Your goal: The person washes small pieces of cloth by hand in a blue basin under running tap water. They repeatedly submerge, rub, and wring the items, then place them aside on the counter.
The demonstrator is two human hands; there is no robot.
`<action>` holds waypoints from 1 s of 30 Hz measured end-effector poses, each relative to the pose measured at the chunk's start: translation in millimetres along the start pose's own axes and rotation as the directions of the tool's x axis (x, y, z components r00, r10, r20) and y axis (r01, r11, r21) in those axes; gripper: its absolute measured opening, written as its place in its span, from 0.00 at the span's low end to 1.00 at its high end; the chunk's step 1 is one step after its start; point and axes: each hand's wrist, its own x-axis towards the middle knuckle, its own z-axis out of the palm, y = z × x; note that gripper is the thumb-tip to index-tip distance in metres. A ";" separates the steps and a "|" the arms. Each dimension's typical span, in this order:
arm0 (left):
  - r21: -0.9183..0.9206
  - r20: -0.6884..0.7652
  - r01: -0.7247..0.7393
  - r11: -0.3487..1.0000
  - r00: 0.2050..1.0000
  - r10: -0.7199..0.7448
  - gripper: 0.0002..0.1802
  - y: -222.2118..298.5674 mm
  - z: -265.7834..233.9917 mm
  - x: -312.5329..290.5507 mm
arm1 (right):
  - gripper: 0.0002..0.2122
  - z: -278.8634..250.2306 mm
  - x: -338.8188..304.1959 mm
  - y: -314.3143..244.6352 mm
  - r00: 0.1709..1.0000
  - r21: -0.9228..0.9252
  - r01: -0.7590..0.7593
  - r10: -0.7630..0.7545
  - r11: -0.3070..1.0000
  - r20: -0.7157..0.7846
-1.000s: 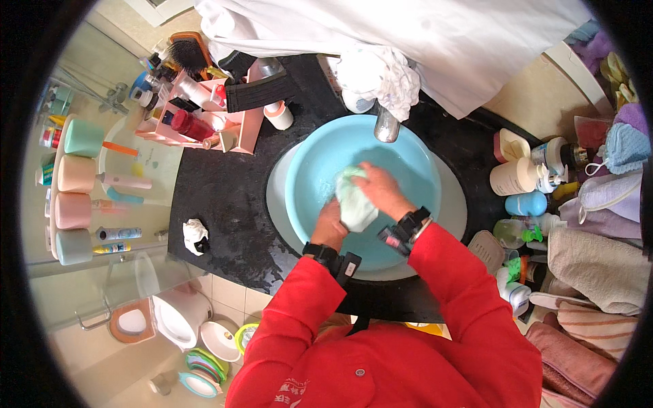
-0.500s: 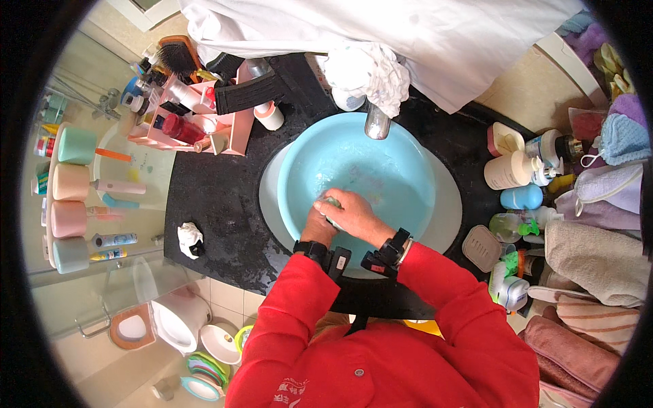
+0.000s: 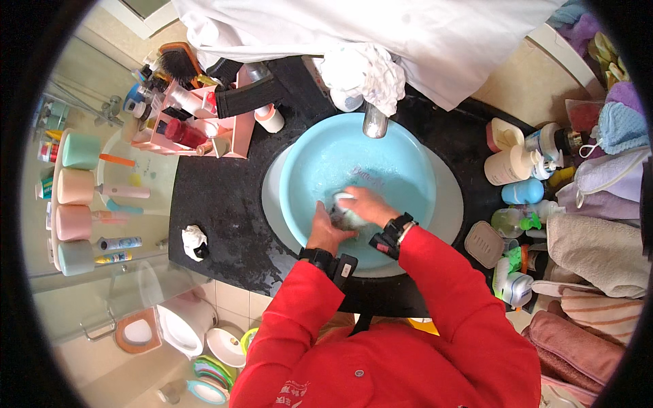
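Wet pale cloth (image 3: 349, 219) between two hands in the blue basin (image 3: 411, 163)!

We find it just left of the basin's middle, on the near side. Our right hand (image 3: 367, 205) appears to have its grip clenched on the folds; our left hand (image 3: 326, 228) is spread beside it, thumb apart, grasping nothing we can see. We'd expect limp, soft, slippery stuff, weighed down by water but hardly fragile: take a bunched handful! Hidden from us: the right fingertips' undersides and the cloth's full outline, blurred underneath.
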 end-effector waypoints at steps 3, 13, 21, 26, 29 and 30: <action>0.453 0.522 -0.475 0.754 0.827 0.208 0.25 1.9 -6.6 15.9 | 0.15 -1.0 -21.2 -40.6 0.969 0.079 0.245 -0.245 0.966 -0.016; 0.153 0.088 -0.346 0.926 0.938 0.335 0.18 28.4 12.0 -13.2 | 0.07 -84.9 -14.4 8.7 0.897 -0.591 0.329 -0.439 0.737 -0.049; 0.189 -0.113 -0.077 0.979 0.989 0.099 0.31 4.6 12.2 -19.4 | 0.24 -3.7 7.3 49.4 0.848 -0.163 -0.371 0.263 0.914 -0.459; 0.151 -0.037 -0.009 0.988 0.999 0.015 0.29 7.9 7.1 -10.8 | 0.25 12.0 -4.1 -1.7 0.983 0.710 -0.186 0.121 0.680 0.142; 0.040 0.204 -0.287 0.957 0.940 0.273 0.19 8.4 11.4 5.6 | 0.22 -1.3 -15.2 -36.6 0.992 0.488 -0.118 0.086 0.865 0.088; -0.012 0.226 -0.363 0.932 0.907 0.356 0.18 5.4 13.6 8.9 | 0.22 -7.9 -16.2 -41.6 0.991 0.291 -0.128 0.137 0.948 -0.009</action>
